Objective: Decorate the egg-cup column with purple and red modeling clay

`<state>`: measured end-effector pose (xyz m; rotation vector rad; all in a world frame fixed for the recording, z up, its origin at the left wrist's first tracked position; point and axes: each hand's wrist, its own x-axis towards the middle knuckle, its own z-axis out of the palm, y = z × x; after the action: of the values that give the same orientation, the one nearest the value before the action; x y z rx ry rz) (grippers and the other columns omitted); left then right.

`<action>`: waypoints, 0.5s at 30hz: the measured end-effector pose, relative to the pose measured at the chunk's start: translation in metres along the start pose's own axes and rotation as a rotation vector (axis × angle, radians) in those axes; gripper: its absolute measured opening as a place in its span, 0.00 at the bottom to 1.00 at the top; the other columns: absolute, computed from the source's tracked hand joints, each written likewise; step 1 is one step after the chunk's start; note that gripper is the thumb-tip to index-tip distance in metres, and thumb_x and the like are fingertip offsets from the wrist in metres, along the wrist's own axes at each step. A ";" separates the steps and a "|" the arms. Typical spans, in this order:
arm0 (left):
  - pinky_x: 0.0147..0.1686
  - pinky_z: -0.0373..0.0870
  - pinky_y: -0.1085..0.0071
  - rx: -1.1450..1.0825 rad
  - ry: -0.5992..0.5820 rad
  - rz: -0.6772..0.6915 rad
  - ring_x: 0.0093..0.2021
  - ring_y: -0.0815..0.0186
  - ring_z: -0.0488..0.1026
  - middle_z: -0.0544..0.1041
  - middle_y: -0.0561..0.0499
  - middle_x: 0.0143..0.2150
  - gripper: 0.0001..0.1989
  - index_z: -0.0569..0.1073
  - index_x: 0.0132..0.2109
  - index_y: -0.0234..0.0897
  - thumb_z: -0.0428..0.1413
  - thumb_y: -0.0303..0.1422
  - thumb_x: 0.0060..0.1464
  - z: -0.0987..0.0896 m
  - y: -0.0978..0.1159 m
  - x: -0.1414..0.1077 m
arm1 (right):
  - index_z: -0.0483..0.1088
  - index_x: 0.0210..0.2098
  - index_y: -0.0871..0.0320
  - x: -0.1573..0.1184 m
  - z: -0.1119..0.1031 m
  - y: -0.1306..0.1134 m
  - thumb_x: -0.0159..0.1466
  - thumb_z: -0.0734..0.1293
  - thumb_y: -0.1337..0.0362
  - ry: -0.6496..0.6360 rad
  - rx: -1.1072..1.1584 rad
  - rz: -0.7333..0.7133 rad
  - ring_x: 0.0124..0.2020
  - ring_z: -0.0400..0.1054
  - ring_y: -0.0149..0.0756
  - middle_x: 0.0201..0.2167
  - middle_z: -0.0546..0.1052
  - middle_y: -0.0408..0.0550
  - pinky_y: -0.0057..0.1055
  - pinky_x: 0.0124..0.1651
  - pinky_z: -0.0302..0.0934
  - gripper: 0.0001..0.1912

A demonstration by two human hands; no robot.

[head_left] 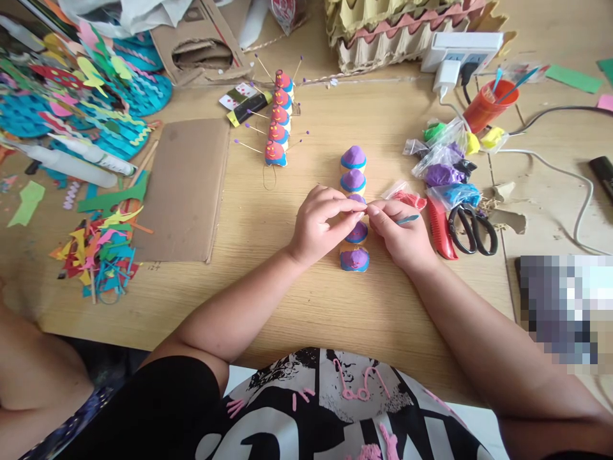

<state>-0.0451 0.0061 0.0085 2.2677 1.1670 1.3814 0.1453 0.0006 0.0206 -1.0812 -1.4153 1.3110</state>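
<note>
A row of several purple-topped bumps with blue rims (355, 180) runs front to back at the middle of the table; the nearest has small red marks. Over its middle, the fingertips of my left hand (322, 225) and my right hand (400, 233) meet in pinches. What they pinch is too small to make out. A thin blue tool (407, 219) sticks out of my right hand. Beside it lies a bag of red clay (407, 197). Farther back at the left stands a finished-looking red and blue row (276, 131) with faces and purple-tipped sticks.
Bagged clay (443, 174), a red cutter (440, 230) and black scissors (472, 233) lie right, an orange cup (491, 105) behind. Cardboard (184, 191) and paper scraps (108, 246) lie left. Egg trays (397, 32) stand at the back. Another person's arm (38, 377) shows lower left.
</note>
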 end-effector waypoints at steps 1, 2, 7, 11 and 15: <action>0.47 0.76 0.63 -0.001 -0.002 -0.003 0.40 0.65 0.78 0.84 0.51 0.39 0.05 0.84 0.45 0.43 0.62 0.34 0.67 0.000 0.000 0.000 | 0.79 0.30 0.56 0.000 0.000 0.000 0.63 0.73 0.37 0.002 -0.003 0.005 0.28 0.64 0.34 0.20 0.67 0.41 0.33 0.33 0.62 0.26; 0.47 0.76 0.63 -0.004 0.000 -0.002 0.40 0.65 0.78 0.84 0.51 0.39 0.05 0.84 0.45 0.43 0.62 0.34 0.67 0.000 0.000 0.000 | 0.79 0.30 0.56 0.000 0.000 0.001 0.63 0.73 0.37 0.004 -0.003 0.007 0.28 0.64 0.34 0.20 0.66 0.41 0.33 0.33 0.62 0.26; 0.46 0.76 0.64 -0.013 0.018 0.013 0.39 0.66 0.78 0.84 0.52 0.38 0.04 0.84 0.44 0.42 0.63 0.33 0.66 0.000 0.001 0.000 | 0.79 0.30 0.56 -0.001 0.000 0.001 0.64 0.73 0.39 -0.001 0.007 0.001 0.28 0.63 0.33 0.21 0.68 0.41 0.33 0.32 0.61 0.25; 0.46 0.76 0.63 0.014 -0.003 -0.022 0.40 0.65 0.78 0.83 0.51 0.37 0.05 0.84 0.43 0.43 0.62 0.34 0.67 0.000 0.001 0.000 | 0.77 0.28 0.56 -0.001 0.000 0.001 0.64 0.73 0.39 -0.008 0.003 0.012 0.27 0.61 0.33 0.21 0.67 0.41 0.33 0.31 0.60 0.25; 0.46 0.75 0.64 0.013 -0.003 -0.029 0.40 0.65 0.78 0.83 0.51 0.37 0.06 0.84 0.43 0.43 0.61 0.35 0.68 0.000 0.001 0.000 | 0.72 0.23 0.55 -0.001 -0.002 0.003 0.65 0.72 0.39 -0.017 0.002 0.008 0.25 0.57 0.31 0.19 0.64 0.40 0.33 0.30 0.57 0.28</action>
<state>-0.0445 0.0053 0.0096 2.2513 1.2068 1.3629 0.1473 0.0000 0.0179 -1.0777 -1.4231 1.3292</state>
